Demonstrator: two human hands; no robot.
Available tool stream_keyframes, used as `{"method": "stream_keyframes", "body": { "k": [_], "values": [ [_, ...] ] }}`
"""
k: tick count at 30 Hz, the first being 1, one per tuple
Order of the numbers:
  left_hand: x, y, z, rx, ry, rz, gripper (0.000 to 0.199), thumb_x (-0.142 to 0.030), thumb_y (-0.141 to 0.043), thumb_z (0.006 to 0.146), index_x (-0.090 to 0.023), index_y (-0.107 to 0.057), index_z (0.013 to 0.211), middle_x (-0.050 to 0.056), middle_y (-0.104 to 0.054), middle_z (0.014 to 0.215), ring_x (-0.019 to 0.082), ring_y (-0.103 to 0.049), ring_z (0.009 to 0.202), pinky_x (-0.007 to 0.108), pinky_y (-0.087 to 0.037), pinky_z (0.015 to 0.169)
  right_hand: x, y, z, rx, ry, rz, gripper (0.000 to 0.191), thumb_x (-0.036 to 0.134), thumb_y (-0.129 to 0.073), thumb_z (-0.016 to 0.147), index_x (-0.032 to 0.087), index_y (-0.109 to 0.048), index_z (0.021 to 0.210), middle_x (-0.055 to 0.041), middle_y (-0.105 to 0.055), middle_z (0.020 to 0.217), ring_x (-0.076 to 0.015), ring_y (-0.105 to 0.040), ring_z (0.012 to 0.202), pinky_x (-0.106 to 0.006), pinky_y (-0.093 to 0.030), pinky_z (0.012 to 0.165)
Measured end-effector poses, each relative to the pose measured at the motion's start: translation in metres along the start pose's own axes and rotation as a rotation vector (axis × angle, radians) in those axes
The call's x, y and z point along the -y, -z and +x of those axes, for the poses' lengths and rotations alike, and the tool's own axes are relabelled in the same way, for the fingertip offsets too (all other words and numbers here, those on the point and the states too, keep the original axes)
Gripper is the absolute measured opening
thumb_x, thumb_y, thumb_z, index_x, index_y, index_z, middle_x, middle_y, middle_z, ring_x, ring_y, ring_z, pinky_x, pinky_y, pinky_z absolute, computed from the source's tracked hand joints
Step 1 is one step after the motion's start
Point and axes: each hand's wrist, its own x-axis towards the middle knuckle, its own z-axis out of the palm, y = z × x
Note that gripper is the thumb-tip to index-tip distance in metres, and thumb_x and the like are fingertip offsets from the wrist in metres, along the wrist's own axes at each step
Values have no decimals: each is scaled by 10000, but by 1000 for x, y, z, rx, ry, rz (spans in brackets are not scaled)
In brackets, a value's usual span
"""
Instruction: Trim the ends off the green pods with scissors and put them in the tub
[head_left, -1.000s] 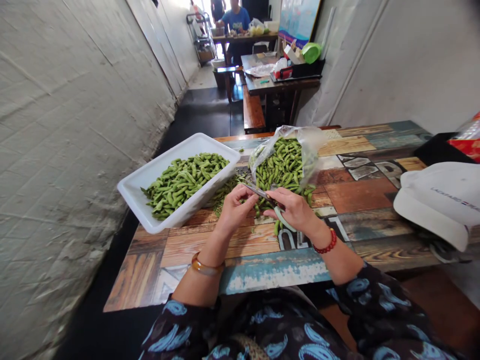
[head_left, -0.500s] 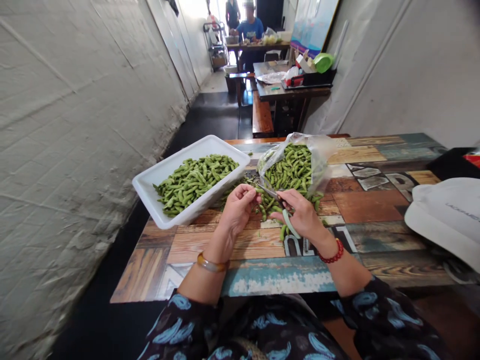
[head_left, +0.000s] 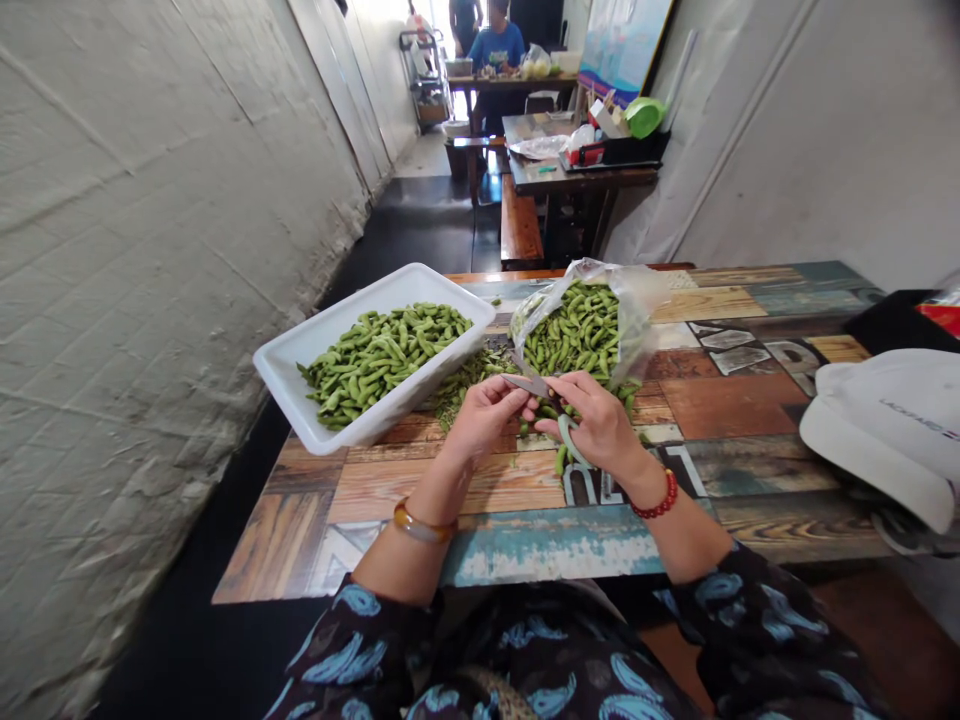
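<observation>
My right hand [head_left: 592, 420] is wrapped round a pair of scissors [head_left: 568, 432] with pale green handles, the blades pointing left. The blades reach the fingertips of my left hand [head_left: 487, 412], which are pinched together; whatever they hold is too small to make out. Left of my hands is a white plastic tub [head_left: 285, 350] with a heap of green pods [head_left: 390, 355]. Behind my right hand lies an open clear plastic bag [head_left: 637, 310] full of pods. Loose pods and trimmings [head_left: 454, 395] lie between tub and bag, and partly beneath my hands.
The patchwork wooden table [head_left: 735, 405] holds a white cap [head_left: 885, 430] at its right end. Beyond are a bench [head_left: 520, 222] and another table with a green bowl [head_left: 645, 117]. A person in blue [head_left: 496, 48] sits farther back, another person standing behind.
The scissor blades have come closer together at my left fingertips, and both hands have drawn slightly nearer each other. The whole view has shifted a little.
</observation>
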Motion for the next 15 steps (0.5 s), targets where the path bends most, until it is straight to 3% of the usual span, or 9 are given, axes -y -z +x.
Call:
{"method": "stream_keyframes", "body": {
  "k": [6,11,15],
  "values": [
    [-3,0,1,-29,-46,-33,293,-349,-763,770,-135,-623,914,28,-705,744,89,-615,598,205,-477,610,-9,-2,-1,-161,-133,55,487,435,-717,830,206,-599,1244,-106,-622,1073,-223,-642,846,-383,-593,756],
    [-3,0,1,0,-61,-32,318,-377,-757,783,-147,-590,927,25,-708,756,93,-621,606,205,-477,608,-6,-4,-2,-11,-40,128,518,391,-733,825,202,-576,1280,-112,-610,1116,-222,-643,897,-375,-588,785],
    [1,0,1,33,-69,-10,327,-397,-752,789,-153,-587,932,28,-704,758,105,-630,632,217,-489,626,-3,-5,-2,11,-3,94,542,365,-745,819,215,-561,1306,-112,-614,1100,-253,-631,989,-420,-564,862]
  ]
}}
